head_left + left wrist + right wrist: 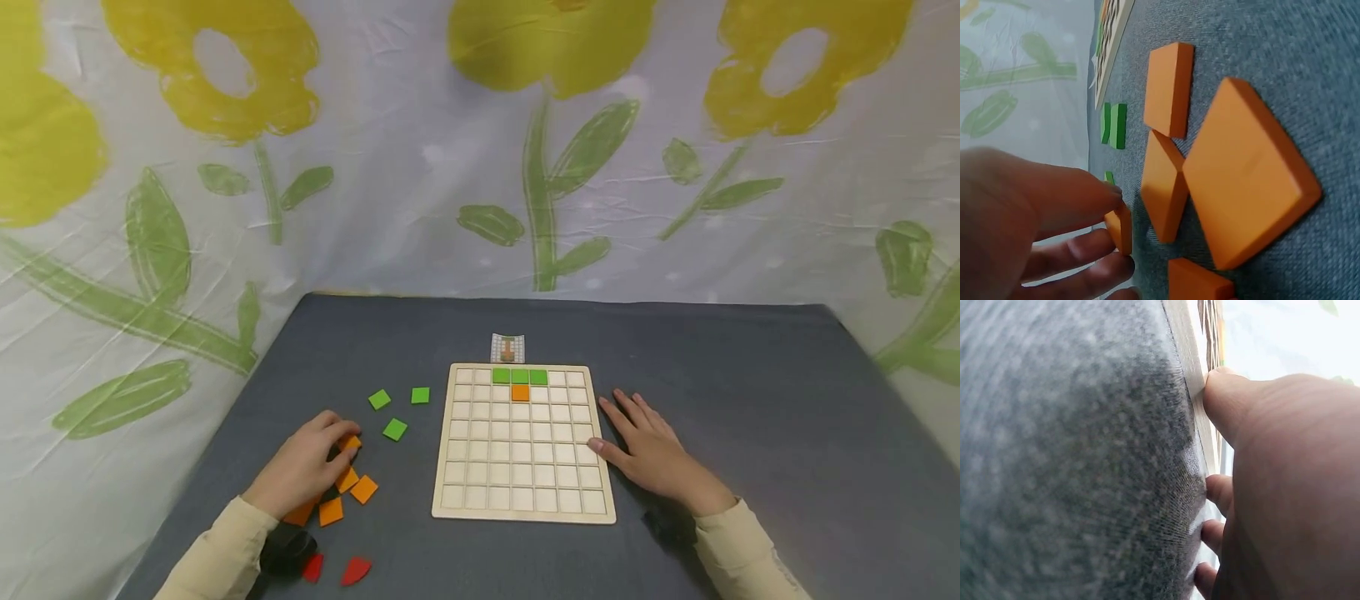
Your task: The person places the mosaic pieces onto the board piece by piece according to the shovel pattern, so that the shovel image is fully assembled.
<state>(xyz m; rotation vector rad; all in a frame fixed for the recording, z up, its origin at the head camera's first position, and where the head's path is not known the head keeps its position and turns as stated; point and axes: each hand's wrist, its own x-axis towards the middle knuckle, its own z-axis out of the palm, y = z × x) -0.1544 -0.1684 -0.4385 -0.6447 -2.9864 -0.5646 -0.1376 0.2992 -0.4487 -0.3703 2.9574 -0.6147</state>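
Note:
Between the thumb and fingers of my left hand (307, 462), an orange square tile (1121, 226) is pinched, standing on edge close to the cloth. Several other orange tiles (364, 489) lie around and below that hand; in the left wrist view the largest orange tile (1250, 175) lies nearest the camera. A wooden grid board (523, 510) sits in the middle. Its top row carries three green tiles (520, 377), with one orange tile (520, 392) under the middle one. My right hand (652, 458) lies at the board's right side, fingers spread, thumb on the wooden edge (1192, 375).
Three loose green tiles (395, 429) lie left of the board. Two red pieces (356, 571) are near the table's front, by the left sleeve. A small picture card (507, 348) stands behind the board's top edge. Dark cloth (787, 400) covers the table, with a flowered curtain behind.

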